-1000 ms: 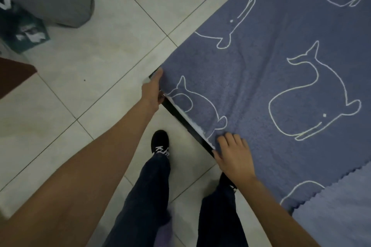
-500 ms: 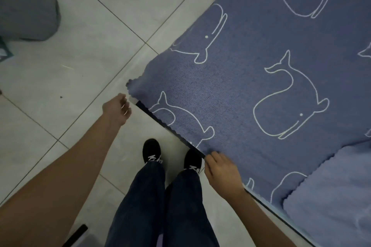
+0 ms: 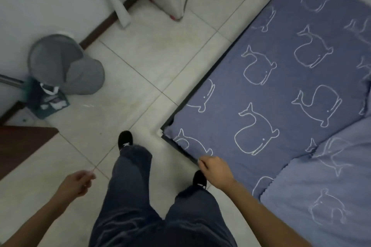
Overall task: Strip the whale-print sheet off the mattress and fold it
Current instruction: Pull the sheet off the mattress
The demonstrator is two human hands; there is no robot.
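Nearest you, your left hand (image 3: 77, 183) hangs over the floor tiles (image 3: 140, 56), well clear of the mattress (image 3: 180, 151). Its fingers are loosely curled round nothing. Your right hand (image 3: 215, 170) is at the mattress's near edge, fingers bunched on the hem of the whale-print sheet (image 3: 281, 90), though blur hides the exact grip. The sheet lies flat over most of the mattress. One flap (image 3: 325, 196) is turned back, pale side up, at the mattress's near right. You are in the stripping step, I judge, with folding some way off. The next move calls for your free hand on the hem at the mattress's near corner. Then pull across to lift the cloth clear without dragging it on the floor. Beyond the mattress's left side stands a grey basket (image 3: 60, 62).
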